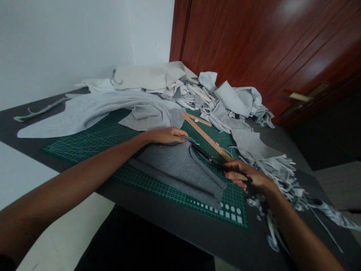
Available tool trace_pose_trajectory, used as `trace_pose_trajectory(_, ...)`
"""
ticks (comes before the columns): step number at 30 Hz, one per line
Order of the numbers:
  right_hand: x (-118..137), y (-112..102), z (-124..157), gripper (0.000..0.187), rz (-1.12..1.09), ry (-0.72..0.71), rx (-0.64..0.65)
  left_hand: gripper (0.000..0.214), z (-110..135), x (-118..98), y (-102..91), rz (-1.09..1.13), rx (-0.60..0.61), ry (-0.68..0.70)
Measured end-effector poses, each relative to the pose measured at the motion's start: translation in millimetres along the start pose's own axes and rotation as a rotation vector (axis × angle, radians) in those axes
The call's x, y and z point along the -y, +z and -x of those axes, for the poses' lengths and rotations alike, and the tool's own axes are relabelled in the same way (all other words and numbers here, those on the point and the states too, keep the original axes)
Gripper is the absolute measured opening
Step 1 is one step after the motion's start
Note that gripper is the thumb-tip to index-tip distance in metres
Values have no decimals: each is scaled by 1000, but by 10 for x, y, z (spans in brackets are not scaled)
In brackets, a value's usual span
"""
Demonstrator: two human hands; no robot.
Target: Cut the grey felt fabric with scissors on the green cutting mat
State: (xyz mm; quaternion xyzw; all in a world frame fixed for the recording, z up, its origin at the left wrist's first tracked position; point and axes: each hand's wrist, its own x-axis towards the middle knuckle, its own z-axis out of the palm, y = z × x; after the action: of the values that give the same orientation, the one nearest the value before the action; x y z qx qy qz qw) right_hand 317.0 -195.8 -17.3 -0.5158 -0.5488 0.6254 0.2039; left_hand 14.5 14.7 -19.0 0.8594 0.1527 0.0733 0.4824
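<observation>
Grey knit fabric (175,169) lying on green cutting mat (93,146); left hand (166,135) is pressing it down, fingers resting flat on top. Right hand (242,174) is clenching black scissors (217,162), blades along fabric's edge; wooden ruler (205,135) lying just beyond.

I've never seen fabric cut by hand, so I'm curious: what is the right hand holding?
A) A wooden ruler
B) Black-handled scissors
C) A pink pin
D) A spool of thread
B. The right hand grips black-handled scissors, their blades pointing toward the grey fabric.
</observation>
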Motion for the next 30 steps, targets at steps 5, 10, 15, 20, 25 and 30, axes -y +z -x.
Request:
trace_pose_trajectory(5, 14, 18, 8, 46, -11, 7, -21, 36, 2, -8, 3, -20, 0, -10)
trace_pose_trajectory(10, -4, 12, 11, 46, -7, 0, -18, 35, 1, 12, -2, -46, 2, 2)
trace_pose_trajectory(15, 2, 20, 8, 48, -22, 9, -21, 34, 4, 16, -6, -83, 3, 13)
trace_pose_trajectory(20, 15, 16, 4, 47, -11, 12, -12, 35, -3, 30, -3, -79, -4, 16)
trace_pose_trajectory(25, 1, -8, -8, 48, -15, 8, 3, 35, -1, 31, -4, -89, -9, 1)
trace_pose_trajectory(30, -16, -22, -26, 46, -19, 4, 17, 37, 4, 15, -13, -124, 0, -19)
